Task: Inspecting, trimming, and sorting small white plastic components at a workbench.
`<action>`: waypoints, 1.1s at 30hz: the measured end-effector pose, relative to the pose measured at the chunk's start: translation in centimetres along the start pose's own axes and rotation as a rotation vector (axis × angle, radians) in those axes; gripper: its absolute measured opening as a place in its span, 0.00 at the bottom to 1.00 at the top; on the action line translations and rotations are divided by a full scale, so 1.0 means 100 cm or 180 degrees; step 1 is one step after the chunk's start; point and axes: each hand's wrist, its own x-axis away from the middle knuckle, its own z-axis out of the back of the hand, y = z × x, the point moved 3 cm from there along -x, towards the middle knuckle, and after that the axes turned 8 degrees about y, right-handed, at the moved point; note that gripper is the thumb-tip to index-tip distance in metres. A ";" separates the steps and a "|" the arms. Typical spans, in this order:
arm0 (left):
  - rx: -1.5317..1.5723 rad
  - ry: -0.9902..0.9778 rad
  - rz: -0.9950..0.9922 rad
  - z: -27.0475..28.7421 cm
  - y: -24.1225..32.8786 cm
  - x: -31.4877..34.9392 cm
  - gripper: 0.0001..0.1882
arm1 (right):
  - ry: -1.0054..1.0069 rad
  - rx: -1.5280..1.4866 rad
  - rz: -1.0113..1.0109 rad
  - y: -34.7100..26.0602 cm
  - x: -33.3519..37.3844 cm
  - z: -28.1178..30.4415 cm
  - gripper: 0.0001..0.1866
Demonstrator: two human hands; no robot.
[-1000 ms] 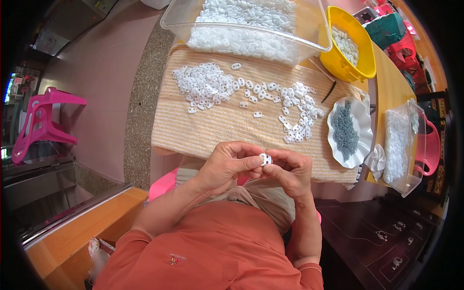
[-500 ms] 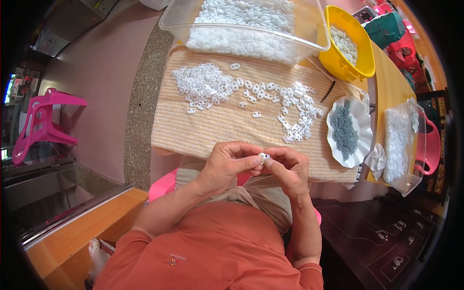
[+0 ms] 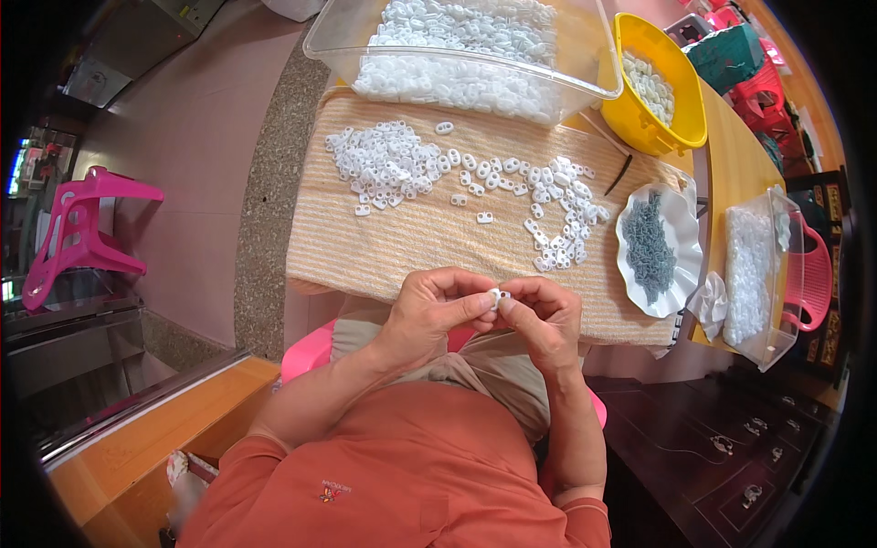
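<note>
My left hand (image 3: 443, 303) and my right hand (image 3: 544, 315) meet above my lap at the near edge of the towel-covered table. Between their thumbs and fingertips they pinch a small white two-hole plastic piece (image 3: 499, 297), partly covered by the fingers. On the striped towel (image 3: 365, 256) lies a dense pile of similar white pieces (image 3: 384, 160) at the left. A looser row of them leads right to a second cluster (image 3: 562, 205). Right of that, a white wavy-edged dish (image 3: 686, 265) holds many small grey-blue parts (image 3: 650, 248).
A clear bin (image 3: 475, 57) of white pieces stands at the far side, beside a yellow basin (image 3: 690, 128) with more. A thin dark-tipped stick (image 3: 619, 173) lies near the basin. Another clear box (image 3: 776, 338) is at the right. A pink stool (image 3: 87, 228) stands on the left floor.
Almost nothing differs. Both hands hold the white piece in nearly the same place, with only slight shifts of the fingers and view.
</note>
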 end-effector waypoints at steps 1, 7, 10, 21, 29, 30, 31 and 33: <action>0.0001 0.0008 -0.0010 0.000 0.001 0.000 0.09 | -0.0004 -0.0002 0.0000 -0.003 -0.001 0.000 0.10; 0.0093 -0.0004 -0.0026 0.000 0.001 -0.001 0.08 | -0.0108 0.0464 0.0538 0.013 -0.003 0.008 0.11; 0.0169 -0.0129 -0.0057 0.000 0.000 0.000 0.08 | -0.0189 0.0080 0.0499 0.012 -0.002 0.008 0.11; 0.0490 -0.0363 0.0138 0.002 -0.002 0.000 0.08 | -0.0403 0.0164 0.0638 0.009 -0.001 0.011 0.16; 0.0789 -0.0601 0.0460 0.002 -0.003 0.000 0.08 | -0.0610 -0.0004 0.0429 0.005 0.000 0.015 0.17; 0.0871 -0.0678 0.0499 0.002 -0.004 0.000 0.09 | -0.0615 -0.0087 0.0457 0.003 0.000 0.014 0.17; 0.0953 -0.0749 0.0534 0.002 -0.004 0.000 0.09 | -0.0619 -0.0088 0.0457 0.000 0.000 0.014 0.17; 0.0982 -0.0782 0.0553 0.002 -0.005 0.000 0.08 | -0.0731 0.0176 0.0604 -0.007 -0.001 0.011 0.16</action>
